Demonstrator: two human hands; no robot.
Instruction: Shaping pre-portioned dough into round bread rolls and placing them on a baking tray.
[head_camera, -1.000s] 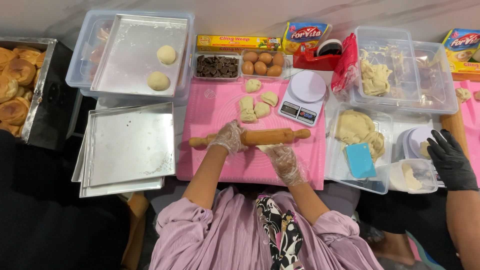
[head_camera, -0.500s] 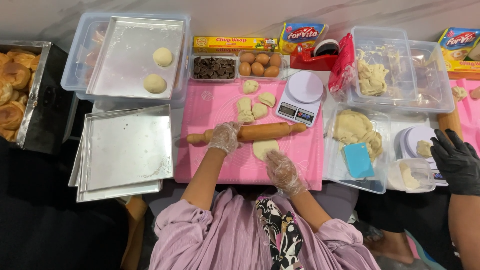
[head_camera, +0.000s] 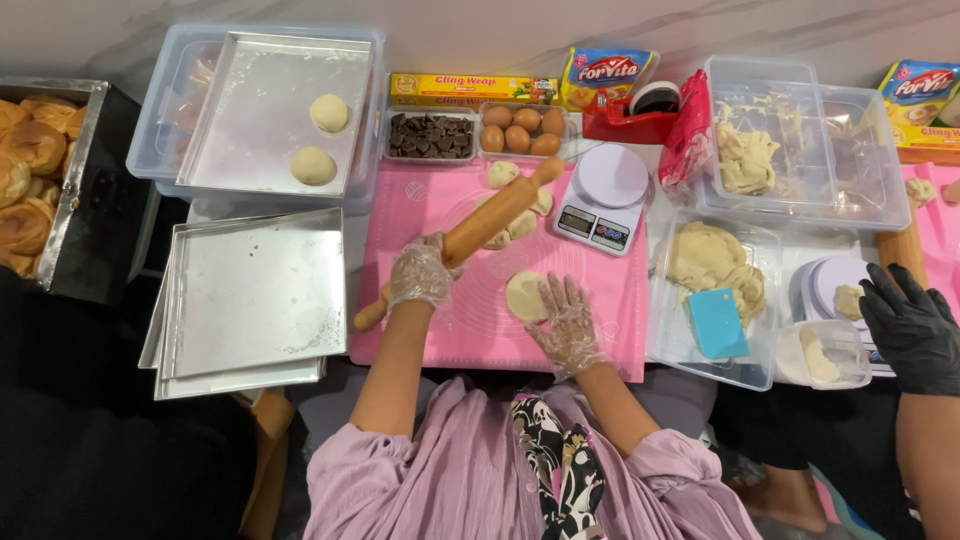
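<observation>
Dough-flattening step. Left hand (head_camera: 420, 278) grips rolling pin (head_camera: 462, 240), tilted off dough disc (head_camera: 524, 296); right hand (head_camera: 567, 322) flat, fingers spread, on disc. Next: likely lift disc off pink mat (head_camera: 600, 320).

My left hand (head_camera: 420, 277): thin, clear, crinkled plastic glove, ending at the wrist. My right hand (head_camera: 568, 322): same clear glove. Forearms: bare. Sleeves (head_camera: 345, 470): lilac, finely pleated fabric, gathered near the elbows. Front: a black scarf (head_camera: 555, 470) with pale and pink patterning hangs down the middle.
</observation>
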